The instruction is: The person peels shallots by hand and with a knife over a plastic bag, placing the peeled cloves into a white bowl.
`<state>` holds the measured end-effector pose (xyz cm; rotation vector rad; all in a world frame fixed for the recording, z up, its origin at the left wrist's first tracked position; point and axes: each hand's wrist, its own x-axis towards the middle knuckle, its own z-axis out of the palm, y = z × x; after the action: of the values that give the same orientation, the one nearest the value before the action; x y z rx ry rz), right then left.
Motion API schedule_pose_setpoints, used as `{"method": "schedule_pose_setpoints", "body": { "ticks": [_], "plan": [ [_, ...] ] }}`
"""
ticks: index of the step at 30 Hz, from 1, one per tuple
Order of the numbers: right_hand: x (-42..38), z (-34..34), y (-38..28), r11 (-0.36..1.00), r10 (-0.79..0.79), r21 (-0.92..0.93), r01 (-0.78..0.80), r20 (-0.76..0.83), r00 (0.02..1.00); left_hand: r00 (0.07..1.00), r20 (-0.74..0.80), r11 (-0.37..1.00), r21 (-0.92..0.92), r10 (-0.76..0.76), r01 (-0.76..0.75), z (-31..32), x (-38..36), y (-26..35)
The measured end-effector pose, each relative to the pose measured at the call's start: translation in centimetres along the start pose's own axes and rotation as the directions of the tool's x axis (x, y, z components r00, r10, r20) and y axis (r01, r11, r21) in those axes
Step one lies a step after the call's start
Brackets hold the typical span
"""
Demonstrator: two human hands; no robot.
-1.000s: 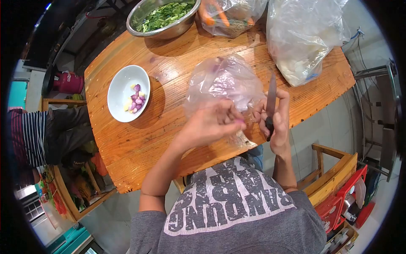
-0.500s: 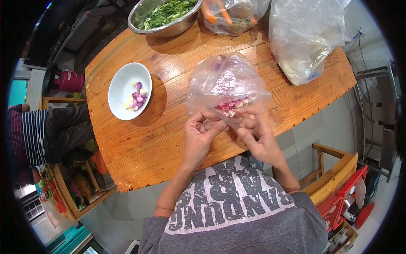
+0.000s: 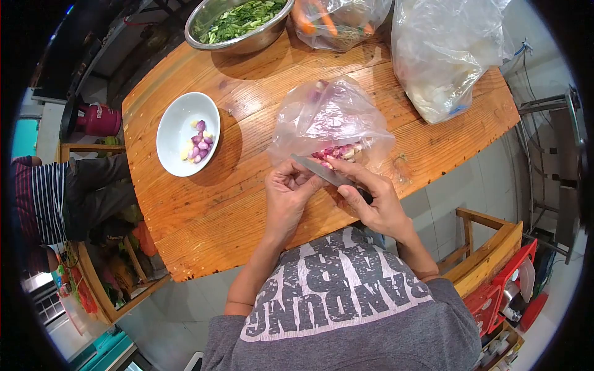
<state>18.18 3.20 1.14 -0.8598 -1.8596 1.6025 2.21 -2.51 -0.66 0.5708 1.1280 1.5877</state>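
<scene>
My right hand point(image 3: 378, 201) grips a knife point(image 3: 327, 174), its blade slanting up and left across to the fingertips of my left hand. The fingers of my left hand point(image 3: 286, 190) are pinched together; whatever small piece they hold is mostly hidden behind fingers and blade. Just beyond both hands lies a clear plastic bag point(image 3: 325, 120), with purple-red shallots and peelings point(image 3: 339, 152) at its near opening. On the left, a white bowl point(image 3: 171, 143) contains several peeled shallots point(image 3: 199, 146), purple and pale.
On the wooden table point(image 3: 247, 117) stand a metal bowl point(image 3: 250, 44) of chopped greens, a bag of carrots point(image 3: 340, 25) and a large plastic bag point(image 3: 445, 62). A person in a striped shirt point(image 3: 49, 201) is at the left. A wooden stool point(image 3: 489, 253) stands right.
The knife blade has turned and now shows its flat side, with its tip up by my left fingers. My right hand has shifted slightly; bowl and bags stay in place.
</scene>
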Motion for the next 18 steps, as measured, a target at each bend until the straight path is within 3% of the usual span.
{"method": "schedule_pose_setpoints", "body": {
  "ticks": [10, 14, 18],
  "plan": [
    [0.3, 0.1, 0.5, 0.997, -0.051, 0.054, 0.053, -0.03, 0.998, 0.997, 0.07, 0.995, 0.099, 0.02, -0.027, 0.4, 0.3, 1.0],
    [0.3, -0.1, 0.1, 0.986, 0.065, 0.156, -0.062, -0.009, 0.998, 0.995, 0.096, 0.995, 0.096, 0.007, -0.017, 0.6, 0.4, 0.9],
    [0.4, 0.2, 0.7, 0.983, 0.043, 0.182, -0.036, -0.038, 0.998, 0.996, 0.085, 0.996, 0.083, 0.017, -0.024, 0.4, 0.3, -0.1]
  ]
}}
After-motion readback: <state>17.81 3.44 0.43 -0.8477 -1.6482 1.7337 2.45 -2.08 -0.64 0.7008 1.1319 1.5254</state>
